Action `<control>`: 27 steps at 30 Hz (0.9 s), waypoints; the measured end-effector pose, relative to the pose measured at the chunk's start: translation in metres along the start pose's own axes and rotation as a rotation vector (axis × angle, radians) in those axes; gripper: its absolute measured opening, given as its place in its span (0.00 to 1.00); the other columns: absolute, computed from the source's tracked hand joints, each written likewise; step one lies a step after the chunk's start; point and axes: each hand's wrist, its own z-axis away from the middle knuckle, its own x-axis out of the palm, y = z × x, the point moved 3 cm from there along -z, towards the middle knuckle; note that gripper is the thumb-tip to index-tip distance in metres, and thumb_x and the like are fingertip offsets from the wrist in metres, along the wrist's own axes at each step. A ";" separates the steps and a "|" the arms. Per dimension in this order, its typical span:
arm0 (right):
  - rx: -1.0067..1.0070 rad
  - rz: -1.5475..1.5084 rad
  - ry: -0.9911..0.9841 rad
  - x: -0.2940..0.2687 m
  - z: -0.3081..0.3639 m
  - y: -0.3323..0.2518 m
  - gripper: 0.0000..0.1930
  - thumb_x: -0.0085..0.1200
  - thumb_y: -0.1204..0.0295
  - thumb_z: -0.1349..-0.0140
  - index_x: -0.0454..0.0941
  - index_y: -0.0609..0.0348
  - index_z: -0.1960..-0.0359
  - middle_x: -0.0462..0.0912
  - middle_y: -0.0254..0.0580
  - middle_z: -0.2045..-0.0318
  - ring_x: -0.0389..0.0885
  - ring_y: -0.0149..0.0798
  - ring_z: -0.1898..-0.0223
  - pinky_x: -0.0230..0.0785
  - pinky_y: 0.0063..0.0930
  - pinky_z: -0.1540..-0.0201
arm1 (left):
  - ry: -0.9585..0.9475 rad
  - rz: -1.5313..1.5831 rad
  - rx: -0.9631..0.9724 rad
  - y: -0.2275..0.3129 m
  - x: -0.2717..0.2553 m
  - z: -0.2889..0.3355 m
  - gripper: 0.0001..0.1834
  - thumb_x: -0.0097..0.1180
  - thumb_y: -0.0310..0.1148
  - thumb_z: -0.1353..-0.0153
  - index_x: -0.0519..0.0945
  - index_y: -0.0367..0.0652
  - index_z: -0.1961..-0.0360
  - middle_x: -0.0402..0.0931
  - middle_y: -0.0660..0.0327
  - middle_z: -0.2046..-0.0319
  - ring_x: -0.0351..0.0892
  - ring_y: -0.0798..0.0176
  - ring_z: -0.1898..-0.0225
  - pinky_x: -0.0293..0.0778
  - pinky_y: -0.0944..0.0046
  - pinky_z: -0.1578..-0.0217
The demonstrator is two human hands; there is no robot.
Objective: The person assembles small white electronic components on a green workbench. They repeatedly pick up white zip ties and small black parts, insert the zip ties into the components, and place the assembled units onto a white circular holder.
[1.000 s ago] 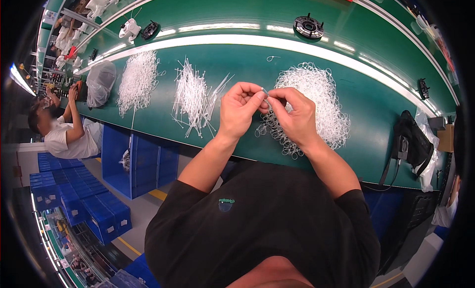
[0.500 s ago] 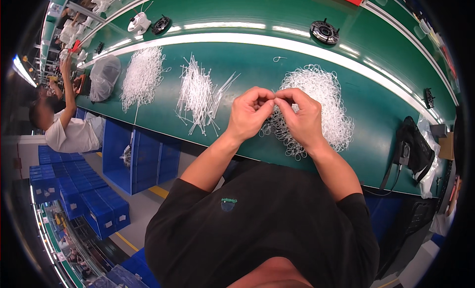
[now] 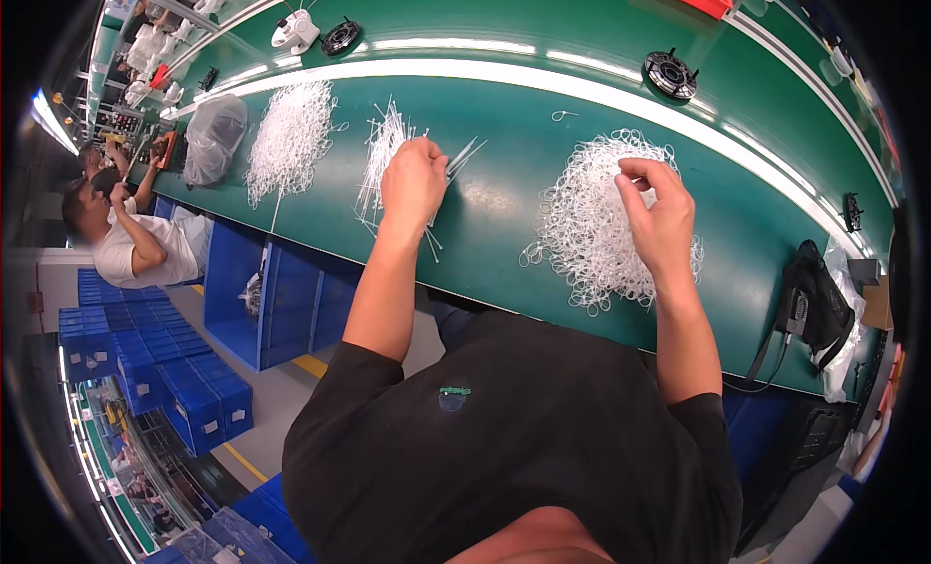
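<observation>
My left hand [image 3: 415,181] is over a pile of straight white cable ties [image 3: 383,166], its fingers drawn together among the ties. The hand covers part of that pile, and what is between the fingertips is hidden. My right hand [image 3: 661,215] hovers at a large heap of cable ties closed into small loops [image 3: 587,215]. Its thumb and forefinger are a little apart, with nothing visible between them. One looped tie [image 3: 560,115] lies alone beyond the heap.
A second looped heap [image 3: 291,142] and a clear plastic bag [image 3: 215,137] lie to the left. Black round parts [image 3: 671,74] and a white part [image 3: 294,31] sit beyond the white strip. A black bag [image 3: 819,297] rests at right. Blue bins [image 3: 199,399] and a co-worker [image 3: 145,239] are left.
My hands were together by the looped heap, fingertips meeting. Now they are apart: the left has gone left to the straight ties, the right has moved slightly right over the looped heap, fingers parted.
</observation>
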 end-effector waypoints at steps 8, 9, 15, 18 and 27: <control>-0.010 0.027 0.003 -0.003 0.000 0.001 0.08 0.64 0.75 0.42 0.83 0.60 0.61 0.85 0.40 0.66 0.82 0.39 0.64 0.74 0.33 0.56 | -0.068 -0.103 -0.050 -0.009 0.012 -0.005 0.06 0.63 0.31 0.41 0.82 0.40 0.67 0.82 0.48 0.64 0.82 0.40 0.62 0.76 0.46 0.60; -0.010 0.021 0.002 -0.003 0.000 0.002 0.08 0.64 0.75 0.42 0.83 0.60 0.61 0.85 0.40 0.66 0.82 0.39 0.64 0.74 0.33 0.56 | -0.082 -0.109 -0.053 -0.009 0.013 -0.006 0.06 0.62 0.31 0.41 0.82 0.40 0.66 0.82 0.48 0.64 0.82 0.40 0.61 0.76 0.46 0.60; -0.040 0.016 -0.020 0.001 0.003 -0.002 0.08 0.64 0.75 0.43 0.83 0.59 0.61 0.85 0.41 0.66 0.82 0.40 0.64 0.73 0.33 0.57 | 0.020 0.057 0.058 -0.002 0.003 -0.014 0.05 0.60 0.28 0.39 0.81 0.39 0.64 0.81 0.48 0.65 0.81 0.42 0.63 0.76 0.49 0.60; -0.096 -0.023 -0.034 0.008 0.003 -0.015 0.09 0.64 0.75 0.43 0.82 0.60 0.60 0.84 0.42 0.65 0.82 0.41 0.64 0.74 0.33 0.57 | 0.066 0.379 0.066 0.026 -0.027 -0.018 0.05 0.57 0.27 0.35 0.79 0.36 0.63 0.82 0.54 0.68 0.82 0.56 0.68 0.76 0.57 0.65; -0.025 -0.403 -0.255 0.053 0.014 -0.051 0.10 0.63 0.76 0.41 0.79 0.61 0.58 0.84 0.45 0.65 0.86 0.43 0.61 0.77 0.34 0.58 | -0.402 1.483 0.002 0.085 -0.012 0.021 0.08 0.50 0.32 0.25 0.70 0.38 0.56 0.81 0.55 0.66 0.79 0.70 0.73 0.77 0.71 0.74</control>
